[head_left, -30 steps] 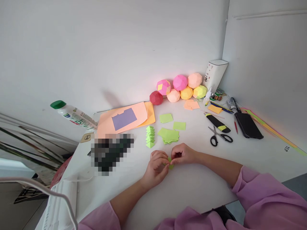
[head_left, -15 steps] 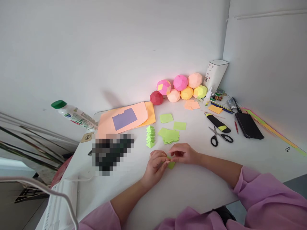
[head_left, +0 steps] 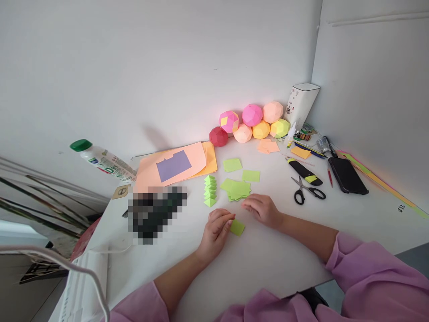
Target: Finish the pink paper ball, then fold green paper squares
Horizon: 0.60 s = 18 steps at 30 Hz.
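My left hand [head_left: 217, 232] is closed, its thumb and fingers pinching the left edge of a small light-green paper piece [head_left: 238, 227]. That piece shows flat to the right of my fingertips, and part of it is hidden by them. My right hand [head_left: 264, 210] is apart from it, fingers bent together and nothing visible in them. Just beyond my right fingertips lies a loose pile of green paper pieces [head_left: 238, 189]. To its left stands a row of folded green paper units [head_left: 210, 191]. Two separate spots behind the pile hold green paper [head_left: 232, 165] and another green rectangle [head_left: 251, 175].
Scissors [head_left: 304, 189], a utility knife [head_left: 304, 171] and a black phone [head_left: 348, 175] lie to the right. Faceted paper balls [head_left: 252, 115] sit along the wall near a glue bottle [head_left: 290, 136]. Peach paper sheets [head_left: 147, 172] and a white bottle [head_left: 107, 163] are on the left.
My right hand has let go of the small green paper and moved up and right, towards the pile. My left hand still holds the paper, which now shows more fully.
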Each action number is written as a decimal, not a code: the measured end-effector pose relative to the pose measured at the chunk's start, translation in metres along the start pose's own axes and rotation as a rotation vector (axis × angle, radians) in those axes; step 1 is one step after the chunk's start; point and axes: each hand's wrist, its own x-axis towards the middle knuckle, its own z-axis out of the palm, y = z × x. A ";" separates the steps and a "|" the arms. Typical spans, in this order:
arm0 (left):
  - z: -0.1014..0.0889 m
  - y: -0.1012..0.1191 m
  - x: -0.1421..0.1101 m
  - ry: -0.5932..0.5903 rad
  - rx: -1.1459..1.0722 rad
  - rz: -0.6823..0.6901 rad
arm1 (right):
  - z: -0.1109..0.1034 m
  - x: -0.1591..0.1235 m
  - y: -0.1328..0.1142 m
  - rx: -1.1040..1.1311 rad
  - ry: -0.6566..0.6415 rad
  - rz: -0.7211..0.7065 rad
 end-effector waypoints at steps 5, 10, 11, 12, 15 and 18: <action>-0.001 0.003 -0.002 0.124 0.015 -0.197 | -0.014 0.004 0.024 -0.245 0.087 0.224; -0.001 0.005 -0.002 0.140 0.045 -0.243 | -0.022 0.001 0.034 -0.486 0.074 0.229; 0.000 0.005 -0.002 0.139 0.037 -0.250 | -0.022 0.000 0.034 -0.518 0.063 0.231; 0.000 0.004 -0.002 0.140 0.026 -0.256 | -0.021 0.000 0.033 -0.538 0.050 0.230; 0.001 0.003 0.000 0.138 -0.004 -0.257 | -0.019 -0.001 0.029 -0.549 0.011 0.214; 0.001 0.004 0.000 0.120 0.000 -0.237 | -0.016 -0.002 0.024 -0.528 -0.018 0.197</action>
